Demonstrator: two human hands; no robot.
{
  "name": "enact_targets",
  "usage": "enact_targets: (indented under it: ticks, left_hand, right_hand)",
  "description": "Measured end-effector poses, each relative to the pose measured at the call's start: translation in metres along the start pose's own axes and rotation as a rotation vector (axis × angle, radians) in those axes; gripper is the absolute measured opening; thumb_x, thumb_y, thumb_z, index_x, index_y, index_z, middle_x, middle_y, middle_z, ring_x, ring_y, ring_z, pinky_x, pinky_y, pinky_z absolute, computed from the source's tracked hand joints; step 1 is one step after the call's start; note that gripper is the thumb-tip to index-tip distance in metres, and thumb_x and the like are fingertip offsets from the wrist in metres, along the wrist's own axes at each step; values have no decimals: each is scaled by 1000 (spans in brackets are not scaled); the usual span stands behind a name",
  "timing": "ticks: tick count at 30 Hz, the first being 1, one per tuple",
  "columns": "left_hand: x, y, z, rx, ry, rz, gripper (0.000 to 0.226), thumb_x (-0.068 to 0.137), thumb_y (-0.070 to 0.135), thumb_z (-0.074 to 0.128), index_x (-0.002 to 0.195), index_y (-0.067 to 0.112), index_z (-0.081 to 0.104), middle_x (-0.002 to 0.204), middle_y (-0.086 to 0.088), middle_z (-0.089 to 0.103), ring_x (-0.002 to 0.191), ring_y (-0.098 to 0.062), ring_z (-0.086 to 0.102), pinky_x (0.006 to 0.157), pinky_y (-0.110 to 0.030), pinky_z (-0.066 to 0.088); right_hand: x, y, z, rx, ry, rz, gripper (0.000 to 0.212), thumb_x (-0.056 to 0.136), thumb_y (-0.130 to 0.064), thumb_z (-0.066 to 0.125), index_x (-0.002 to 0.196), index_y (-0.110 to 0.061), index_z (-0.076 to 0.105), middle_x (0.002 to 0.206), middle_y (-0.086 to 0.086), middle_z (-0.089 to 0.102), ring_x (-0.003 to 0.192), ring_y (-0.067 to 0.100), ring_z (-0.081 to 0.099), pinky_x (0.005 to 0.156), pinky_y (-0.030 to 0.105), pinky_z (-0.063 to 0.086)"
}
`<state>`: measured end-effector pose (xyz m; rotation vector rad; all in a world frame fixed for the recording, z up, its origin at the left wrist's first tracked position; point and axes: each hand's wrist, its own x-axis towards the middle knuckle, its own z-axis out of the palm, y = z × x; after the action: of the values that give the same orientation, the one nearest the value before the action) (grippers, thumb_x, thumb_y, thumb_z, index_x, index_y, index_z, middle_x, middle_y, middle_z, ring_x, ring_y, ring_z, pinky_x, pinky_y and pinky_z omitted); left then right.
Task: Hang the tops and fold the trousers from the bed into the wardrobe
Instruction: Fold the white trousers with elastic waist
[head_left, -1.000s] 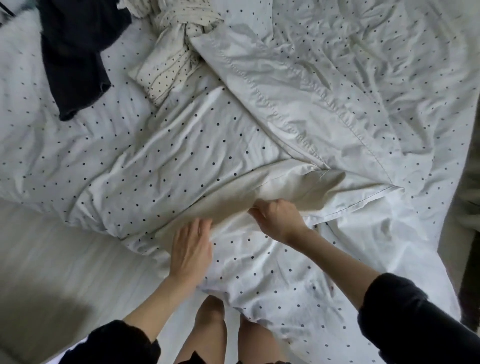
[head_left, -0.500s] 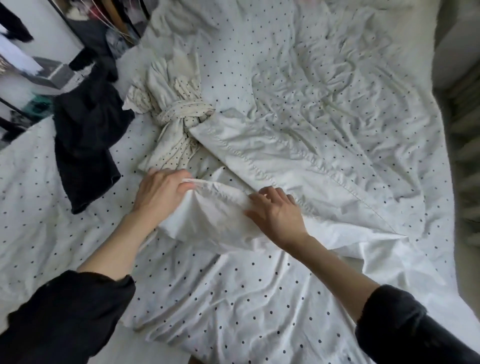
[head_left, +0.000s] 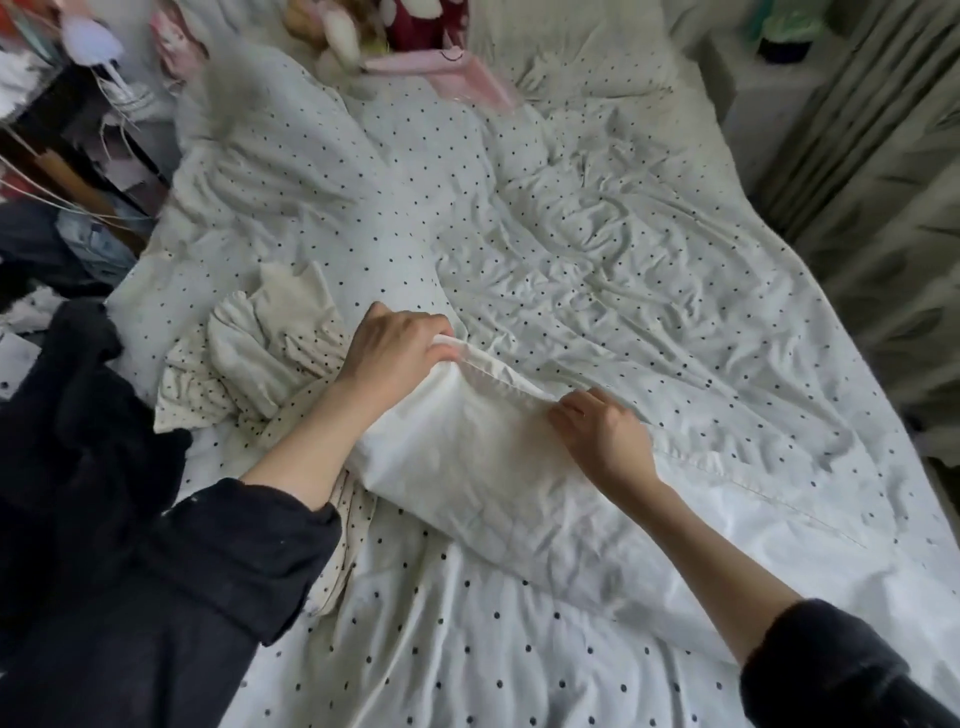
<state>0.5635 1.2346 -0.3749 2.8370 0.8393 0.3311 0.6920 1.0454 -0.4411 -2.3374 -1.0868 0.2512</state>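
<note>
Your left hand (head_left: 396, 349) and right hand (head_left: 597, 431) pinch the white trousers' (head_left: 467, 467) folded edge (mid-fold), leaving the cream top (head_left: 249, 364) beside your left grip unhung.

Soft, even daylight fills the scene, brightest on the white bed (head_left: 597, 270), with no glare. Shadows are faint: shallow grey in the creases of the bedding and a soft one under the folded white cloth (head_left: 483, 467). The left edge is dim, and the dark garment (head_left: 78, 415) there shows no detail. The toys (head_left: 363, 31) at the top are smeared by motion blur. Wide-angle distortion bends the curtain (head_left: 883, 234) at the right edge. The hands look fairly sharp.
</note>
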Motion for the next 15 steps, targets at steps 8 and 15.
enact_targets:
  ticks: [8, 15]
  left_hand:
    - [58, -41, 75, -42, 8, -59, 40, 85, 29, 65, 121, 15, 57, 111, -8, 59, 106, -29, 53, 87, -38, 32]
    - [-17, -88, 113, -227, -259, -409, 38, 87, 26, 62, 121, 11, 55, 112, -12, 57, 108, -32, 54, 89, -42, 44]
  right_hand:
    - [57, 31, 44, -99, 51, 123, 20, 90, -29, 59, 88, -18, 75, 85, 8, 62, 88, 31, 56, 72, 32, 28]
    - [57, 26, 87, -262, -187, 236, 36, 96, -35, 44, 130, -28, 54, 142, 3, 43, 135, 26, 32, 111, 47, 14]
